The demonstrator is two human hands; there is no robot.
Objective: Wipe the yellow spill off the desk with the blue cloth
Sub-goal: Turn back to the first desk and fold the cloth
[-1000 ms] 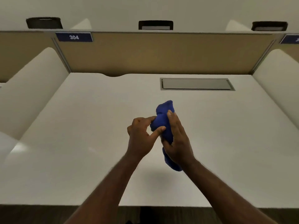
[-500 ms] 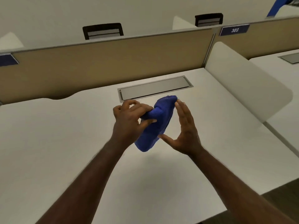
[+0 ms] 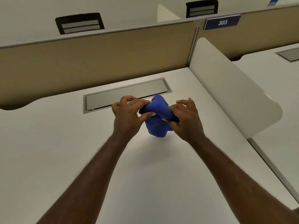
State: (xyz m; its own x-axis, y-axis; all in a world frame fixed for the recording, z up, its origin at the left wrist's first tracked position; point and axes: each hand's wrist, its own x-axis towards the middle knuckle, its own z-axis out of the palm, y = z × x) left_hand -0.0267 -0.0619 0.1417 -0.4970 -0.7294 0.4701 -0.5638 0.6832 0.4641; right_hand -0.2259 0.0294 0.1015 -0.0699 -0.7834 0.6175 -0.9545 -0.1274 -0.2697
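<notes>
The blue cloth [image 3: 157,120] is partly covered by the left hand [image 3: 127,117] and the right hand [image 3: 186,120], so its full shape cannot be read. Both forearms run off the bottom edge. The desk [image 3: 48,143] is cut off at left and bottom. The grey cable tray [image 3: 113,97] is partly hidden behind the left fingers [image 3: 127,100]. The neighbouring desk's tray [image 3: 289,54] is clipped by the right edge.
</notes>
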